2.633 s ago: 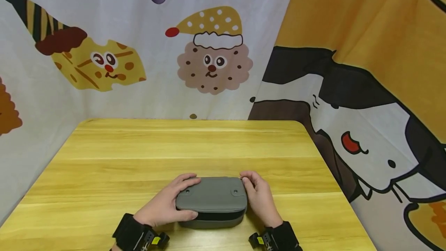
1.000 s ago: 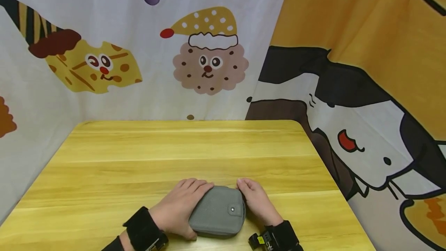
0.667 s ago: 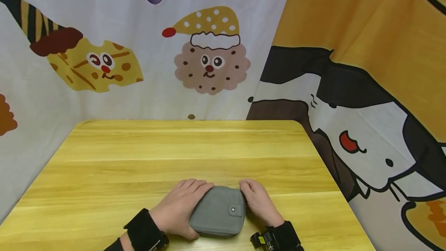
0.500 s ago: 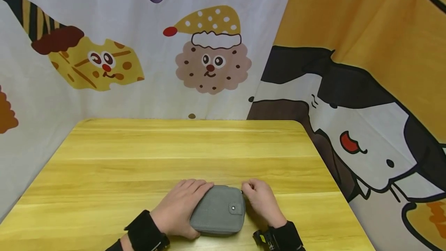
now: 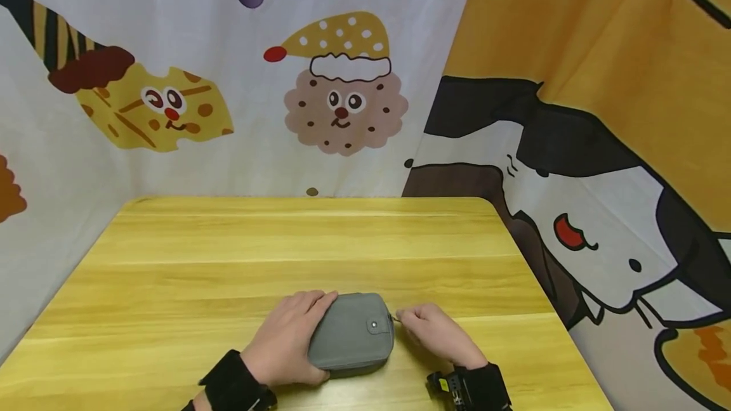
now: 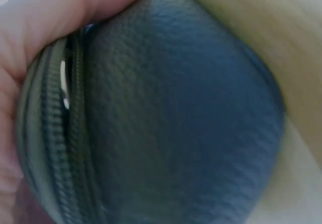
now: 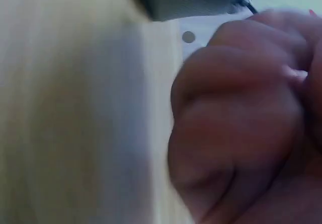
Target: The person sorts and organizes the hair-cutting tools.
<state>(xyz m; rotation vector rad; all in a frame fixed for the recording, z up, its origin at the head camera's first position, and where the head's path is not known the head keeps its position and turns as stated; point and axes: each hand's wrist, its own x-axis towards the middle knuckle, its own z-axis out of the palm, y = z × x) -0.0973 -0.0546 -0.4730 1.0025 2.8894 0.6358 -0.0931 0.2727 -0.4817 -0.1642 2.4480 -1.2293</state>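
Note:
A grey zippered pouch (image 5: 348, 335) with a leather-like surface and a snap tab sits near the table's front, at a slight angle. My left hand (image 5: 288, 338) grips its left end, thumb at the front side and fingers over the top and back. The left wrist view shows the zipper teeth (image 6: 56, 148) parted along that end, with a small shiny bit in the gap. At the pouch's right end, my right hand (image 5: 440, 333) pinches the zipper pull (image 5: 396, 319), fingers curled. From the right wrist, the pull (image 7: 246, 2) disappears behind the fingers; its tip is hidden.
The pouch is on a yellow wood-grain table (image 5: 228, 240) with rounded far corners. Behind it hangs a white curtain (image 5: 188, 170) printed with cartoon food; an orange printed cloth (image 5: 525, 24) covers the right. Both wrists wear black straps with small cameras.
The left hand shifted further over the pouch's left end, and the pouch turned. The right hand moved from the back right corner along the right end, outward and nearer, with the zipper pull.

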